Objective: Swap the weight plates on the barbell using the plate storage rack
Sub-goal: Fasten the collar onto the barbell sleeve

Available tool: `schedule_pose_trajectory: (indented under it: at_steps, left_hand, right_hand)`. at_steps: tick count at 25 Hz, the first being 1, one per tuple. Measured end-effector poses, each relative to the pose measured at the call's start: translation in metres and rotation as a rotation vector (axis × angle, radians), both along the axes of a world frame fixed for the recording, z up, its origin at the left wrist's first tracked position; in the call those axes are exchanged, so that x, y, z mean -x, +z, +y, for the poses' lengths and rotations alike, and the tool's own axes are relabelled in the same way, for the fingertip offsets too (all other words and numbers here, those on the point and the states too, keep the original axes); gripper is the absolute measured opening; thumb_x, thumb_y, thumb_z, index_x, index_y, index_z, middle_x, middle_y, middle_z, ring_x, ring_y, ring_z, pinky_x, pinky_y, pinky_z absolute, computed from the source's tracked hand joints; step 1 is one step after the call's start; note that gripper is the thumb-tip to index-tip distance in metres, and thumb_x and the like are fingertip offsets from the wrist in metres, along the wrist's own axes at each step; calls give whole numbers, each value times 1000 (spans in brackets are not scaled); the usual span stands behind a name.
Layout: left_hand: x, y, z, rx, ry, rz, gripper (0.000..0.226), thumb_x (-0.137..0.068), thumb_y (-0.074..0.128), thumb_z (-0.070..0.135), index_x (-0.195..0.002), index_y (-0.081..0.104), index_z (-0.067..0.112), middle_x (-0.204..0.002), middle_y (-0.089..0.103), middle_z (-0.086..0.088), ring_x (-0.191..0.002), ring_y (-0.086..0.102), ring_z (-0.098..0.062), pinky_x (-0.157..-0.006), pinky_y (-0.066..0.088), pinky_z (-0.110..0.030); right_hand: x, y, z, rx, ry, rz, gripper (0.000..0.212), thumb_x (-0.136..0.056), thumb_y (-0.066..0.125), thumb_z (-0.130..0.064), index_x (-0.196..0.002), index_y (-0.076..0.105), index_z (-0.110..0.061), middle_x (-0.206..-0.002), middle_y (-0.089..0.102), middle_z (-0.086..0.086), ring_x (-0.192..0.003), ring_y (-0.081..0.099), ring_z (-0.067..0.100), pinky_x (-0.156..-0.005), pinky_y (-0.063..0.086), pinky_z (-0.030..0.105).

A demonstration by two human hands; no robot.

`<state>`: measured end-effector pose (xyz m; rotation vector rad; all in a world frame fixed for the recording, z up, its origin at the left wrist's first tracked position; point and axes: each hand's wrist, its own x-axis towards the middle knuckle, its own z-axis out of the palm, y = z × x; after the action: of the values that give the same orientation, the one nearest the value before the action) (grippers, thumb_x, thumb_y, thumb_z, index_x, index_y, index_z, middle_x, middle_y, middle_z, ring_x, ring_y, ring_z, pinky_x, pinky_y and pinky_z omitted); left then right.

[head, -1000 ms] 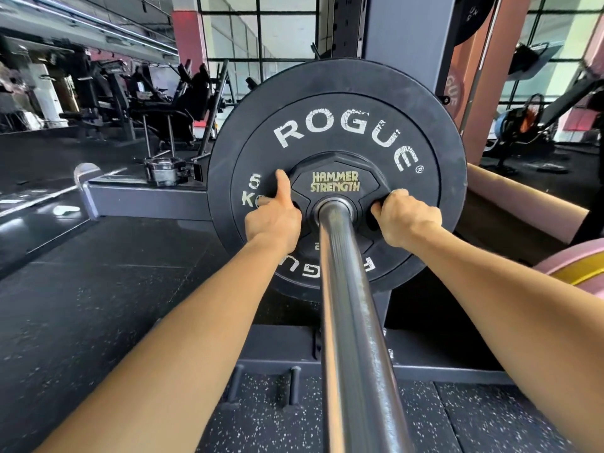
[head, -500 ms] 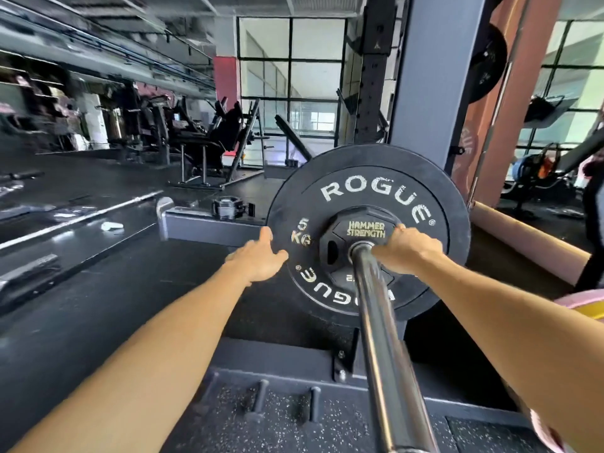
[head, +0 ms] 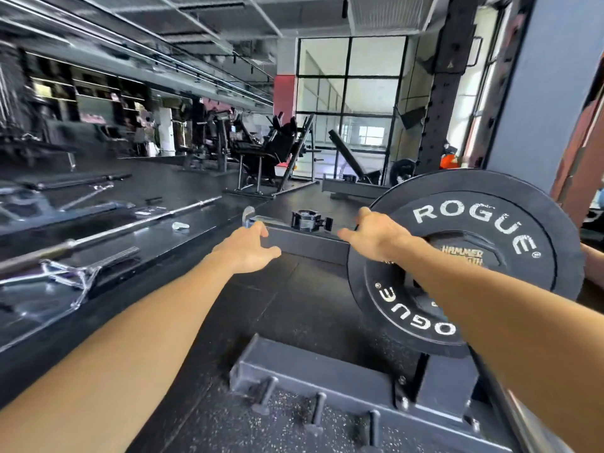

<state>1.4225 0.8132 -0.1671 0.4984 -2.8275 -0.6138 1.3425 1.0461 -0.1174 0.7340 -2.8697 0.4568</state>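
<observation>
Item 1, large black rubber bumper plate (head: 483, 223) lettered ROGUE: we find it seated on the steel barbell sleeve (head: 536, 426), which leaves the frame at lower right, with a smaller black plate (head: 464, 256) lettered HAMMER STRENGTH in front of it at the hub. A second ago both our hands press against that smaller plate, one each side of the sleeve; now neither does. We judge the plates seated and this end ready for its collar.

Item 2, grey steel rack beam (head: 307, 243): it runs left of the plates, behind our hands.

Item 3, our left hand (head: 245, 248): fingers spread and loose, holding nothing, in front of the beam's near end. Half a second ago it hovers beside the big plate's rim; now it lies well left of it.

Item 4, our right hand (head: 376, 233): fingers straight, reaching left across the big plate's rim, holding nothing. Half a second ago it rests at the hub.

Item 5, black clamp collar (head: 310, 221): it sits on top of the beam, between our two hands, untouched. We judge it the next pick-up.

The view has swung left since the earlier frames.
</observation>
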Motion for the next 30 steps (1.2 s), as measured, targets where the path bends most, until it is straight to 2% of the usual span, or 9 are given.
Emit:
schedule_pose_trajectory:
  at_steps: [4, 9, 12, 15, 17, 19, 20, 26, 30]
  left_hand:
    - [68, 5, -34, 37, -6, 78, 42, -93, 56, 48, -129, 46, 29, -126, 50, -5, -111, 55, -28, -97, 47, -46]
    - [165, 12, -53, 60, -64, 102, 45, -98, 50, 45, -141, 43, 34, -136, 46, -9, -125, 47, -32, -105, 39, -49]
    - [214, 2, -54, 25, -119, 58, 50, -99, 49, 46, -146, 38, 37, -138, 41, -10, -120, 52, -34, -101, 43, -47]
    - [250, -17, -51, 43, -135, 21, 53, -96, 53, 52, -146, 39, 39, -132, 46, -9, -117, 54, -34, -98, 46, -46]
    - [264, -31, -45, 51, -86, 78, 46, -96, 56, 47, -140, 47, 34, -125, 50, -9, -114, 55, -34, -93, 47, -42]
    - [275, -44, -41, -5, -28, 182, 34, -98, 58, 34, -131, 54, 27, -119, 53, -9, -110, 56, -35, -83, 44, -38]
    - [279, -47, -40, -33, -19, 218, 31, -98, 59, 29, -128, 55, 25, -117, 54, -10, -108, 55, -35, -81, 42, -37]
    - [267, -44, -59, -183, -135, 201, 15, -95, 64, 14, -100, 54, 24, -71, 49, -4, -60, 44, -22, -60, 36, -31]
    - [222, -43, -67, -235, -164, 172, 17, -95, 63, 12, -94, 53, 25, -65, 44, -5, -54, 35, -20, -51, 32, -28]
  right_hand:
    - [71, 4, -57, -15, 19, -98, 49, -103, 36, -37, -133, 38, 0, -136, 48, 19, -116, 51, 36, -89, 42, 38]
    - [148, 13, -105, -183, -92, -91, 37, -96, 39, 1, -133, 42, 7, -133, 47, 19, -115, 53, 33, -82, 40, 34]
    - [194, 0, -124, -325, -81, -125, 20, -94, 41, 4, -110, 53, 2, -105, 51, 16, -96, 53, 30, -75, 39, 29]
    - [232, -26, -135, -327, -25, -118, 28, -98, 45, -9, -121, 58, 0, -79, 43, 7, -115, 56, 35, -82, 41, 35]
    - [243, -37, -142, -381, -17, -126, 36, -101, 41, -13, -134, 51, -3, -104, 50, 14, -123, 52, 35, -90, 42, 37]
    - [256, -48, -149, -446, -51, -146, 43, -99, 37, -5, -142, 42, -4, -138, 36, 17, -123, 49, 35, -87, 43, 36]
    - [261, -52, -151, -462, -56, -135, 46, -97, 35, -2, -142, 42, -4, -142, 33, 16, -122, 49, 35, -84, 44, 36]
    - [256, -53, -145, -469, -86, -2, 36, -94, 47, -1, -128, 51, -10, -128, 55, 11, -117, 56, 32, -75, 42, 36]
    - [217, -45, -140, -484, -55, 69, 33, -98, 51, -7, -131, 52, -13, -126, 57, 8, -117, 58, 30, -73, 43, 36]
